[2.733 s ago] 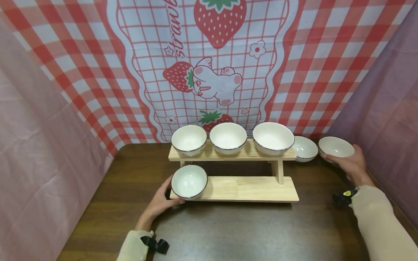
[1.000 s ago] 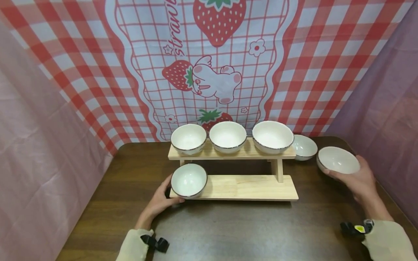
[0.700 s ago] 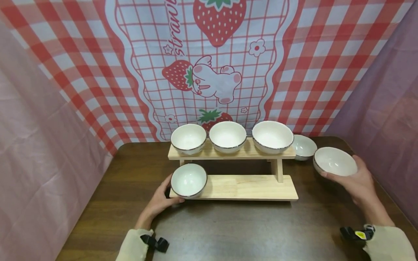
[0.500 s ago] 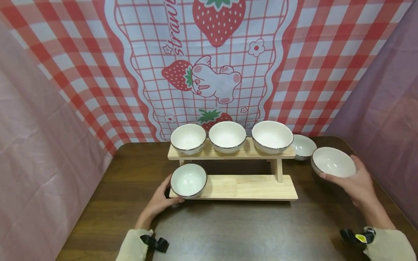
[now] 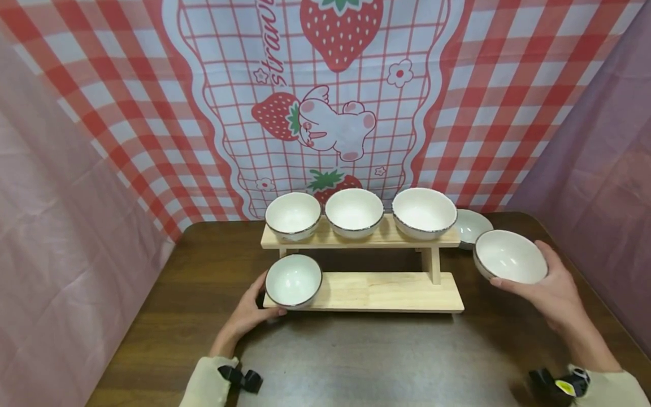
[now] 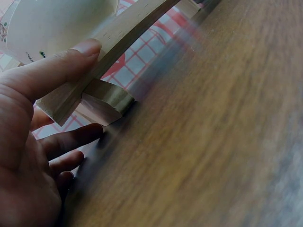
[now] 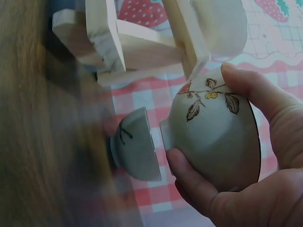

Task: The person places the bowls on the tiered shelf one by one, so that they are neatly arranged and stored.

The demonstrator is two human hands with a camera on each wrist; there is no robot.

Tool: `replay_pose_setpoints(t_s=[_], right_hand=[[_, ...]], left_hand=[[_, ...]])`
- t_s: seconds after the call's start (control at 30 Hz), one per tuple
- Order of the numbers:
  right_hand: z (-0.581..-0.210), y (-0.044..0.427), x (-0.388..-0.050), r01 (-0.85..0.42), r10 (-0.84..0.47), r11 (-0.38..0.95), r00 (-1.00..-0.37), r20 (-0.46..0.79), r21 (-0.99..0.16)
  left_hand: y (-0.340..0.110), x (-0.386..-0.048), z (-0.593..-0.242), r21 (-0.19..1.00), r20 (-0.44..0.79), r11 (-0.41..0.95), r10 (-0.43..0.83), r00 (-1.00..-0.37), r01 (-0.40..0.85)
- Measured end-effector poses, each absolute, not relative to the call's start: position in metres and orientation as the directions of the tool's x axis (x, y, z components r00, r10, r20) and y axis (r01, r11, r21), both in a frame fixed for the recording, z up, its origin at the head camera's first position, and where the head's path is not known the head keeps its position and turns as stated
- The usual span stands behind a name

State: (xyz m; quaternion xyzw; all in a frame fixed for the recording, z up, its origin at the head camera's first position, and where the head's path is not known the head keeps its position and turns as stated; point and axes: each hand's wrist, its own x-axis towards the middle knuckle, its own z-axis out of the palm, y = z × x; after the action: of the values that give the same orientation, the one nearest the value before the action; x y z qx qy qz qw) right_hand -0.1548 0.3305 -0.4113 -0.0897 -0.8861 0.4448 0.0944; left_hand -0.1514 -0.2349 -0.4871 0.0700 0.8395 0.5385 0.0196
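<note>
My right hand grips a white bowl by its side, held up off the table. In the right wrist view this bowl shows a leaf and yellow berry pattern, with the thumb near its rim and fingers by its foot. My left hand rests at the left end of the wooden two-tier stand, beside a white bowl on the lower board. In the left wrist view the thumb lies along the board's edge by that bowl; other fingers hang loosely below. Whether the hidden fingertips press the bowl, I cannot tell.
The stand's upper board bears three white bowls: left bowl, middle bowl, right bowl. Another bowl stands on the table behind the held one, partly hidden. A checkered strawberry cloth hangs at the back.
My right hand has lifted the bowl from the table at the far right and brought it nearer and leftward, toward the stand. My left hand stays where it was.
</note>
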Motion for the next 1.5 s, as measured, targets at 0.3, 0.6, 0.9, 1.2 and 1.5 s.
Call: replay_pose_setpoints(t_s=[0.3,0.6,0.9,1.2,1.5], right_hand=[[-0.407,0.322,-0.143,0.027,0.172,0.615,-0.98,0.1,-0.788],[-0.404,0.308,-0.136,-0.04,0.102,0.615,-0.986,0.13,-0.788],[-0.399,0.294,-0.131,-0.057,0.054,0.607,-0.992,0.112,-0.792],[-0.393,0.281,-0.125,-0.118,0.003,0.618,-0.988,0.152,-0.777],[-0.39,0.261,-0.126,-0.169,-0.069,0.631,-0.984,0.162,-0.757]], left_hand=[[-0.235,-0.152,-0.487,0.905,0.03,0.418,0.133,-0.991,0.083],[-0.235,-0.152,-0.486,0.911,0.024,0.404,0.133,-0.991,0.076],[-0.236,-0.152,-0.485,0.91,0.046,0.402,0.148,-0.988,0.103],[-0.236,-0.152,-0.487,0.908,0.043,0.406,0.15,-0.988,0.101],[-0.235,-0.152,-0.486,0.912,0.056,0.395,0.154,-0.987,0.113]])
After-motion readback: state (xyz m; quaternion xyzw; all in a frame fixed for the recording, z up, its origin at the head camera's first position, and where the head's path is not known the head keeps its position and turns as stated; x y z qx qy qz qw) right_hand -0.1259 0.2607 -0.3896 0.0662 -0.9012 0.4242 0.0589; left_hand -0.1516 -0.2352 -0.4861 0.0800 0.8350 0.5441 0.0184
